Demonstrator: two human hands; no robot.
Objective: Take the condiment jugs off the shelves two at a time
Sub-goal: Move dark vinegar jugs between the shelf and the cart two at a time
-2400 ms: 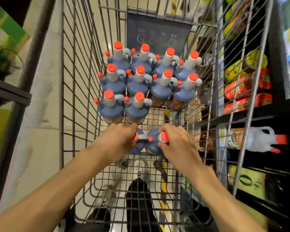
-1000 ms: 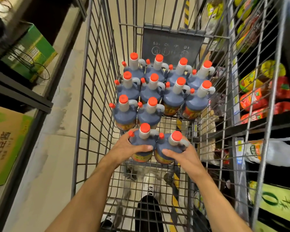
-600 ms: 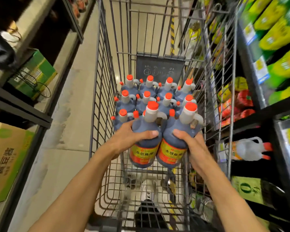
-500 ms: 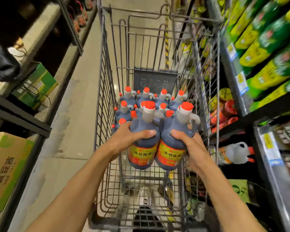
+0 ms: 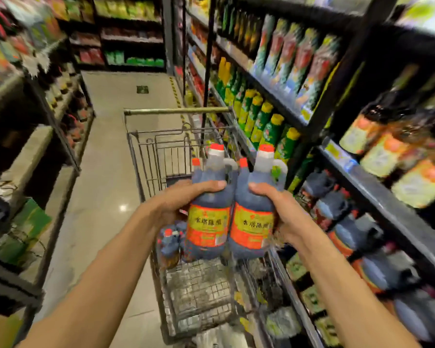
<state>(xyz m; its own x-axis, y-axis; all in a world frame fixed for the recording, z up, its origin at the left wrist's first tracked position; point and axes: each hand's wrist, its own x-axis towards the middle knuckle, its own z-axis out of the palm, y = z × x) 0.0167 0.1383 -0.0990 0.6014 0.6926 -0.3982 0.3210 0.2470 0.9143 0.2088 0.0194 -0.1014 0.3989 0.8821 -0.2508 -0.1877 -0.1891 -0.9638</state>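
Both jugs now ride high above the cart [image 5: 146, 172], lifted from its basket since a moment ago. Left hand [image 5: 178, 199] curls its fingers around the left jug [image 5: 207, 209]; right hand [image 5: 279, 209] wraps the right jug [image 5: 253, 214]. They touch side by side, upright, over the cart's right edge, beside the shelf [image 5: 377, 197] of similar jugs. More jugs [image 5: 170, 243] sit low in the basket.

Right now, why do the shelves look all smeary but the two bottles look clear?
In the head view, the shelf on the right is streaked with motion blur. The two vinegar jugs, left jug and right jug, look sharper, their yellow labels nearly readable, gripped by the left hand and right hand. A bright glare spot sits on the floor. The wide lens bends the shelves at the edges.
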